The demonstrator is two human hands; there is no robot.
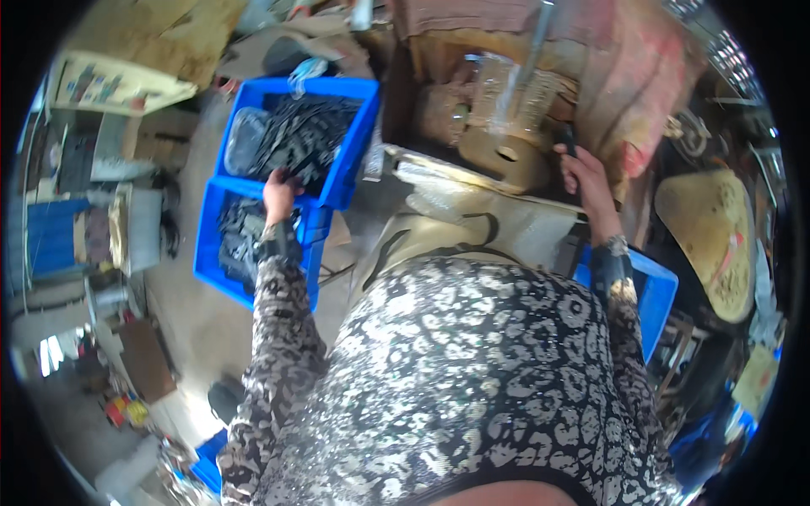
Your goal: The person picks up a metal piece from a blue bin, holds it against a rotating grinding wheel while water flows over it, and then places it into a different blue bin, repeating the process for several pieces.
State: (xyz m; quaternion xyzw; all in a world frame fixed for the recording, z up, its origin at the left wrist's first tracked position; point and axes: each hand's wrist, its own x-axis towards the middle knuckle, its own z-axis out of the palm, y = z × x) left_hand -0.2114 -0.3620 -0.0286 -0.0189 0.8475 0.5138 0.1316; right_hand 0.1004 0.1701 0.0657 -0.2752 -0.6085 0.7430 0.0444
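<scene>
My left hand [279, 196] is at the near edge of the upper blue bin [371, 110], its fingers curled by the heap of thin dark strips [305, 139] inside. Whatever those fingers hold, if anything, is hidden. On the right, my right hand [588, 179] is closed around a small dark piece [568, 139] that points up and away from me. It is beside the right end of a box-like work stand, where a brown rounded plate [504, 160] with a slot lies. Clear plastic wrapping [498, 93] covers parts behind that plate.
A lower blue bin [205, 244] with more dark pieces adjoins the upper one. Reddish cloth [654, 93] drapes over the stand's far and right sides. A blue crate [656, 295] is beside my right forearm; a worn, spotted stool-like seat [709, 240] stands farther right.
</scene>
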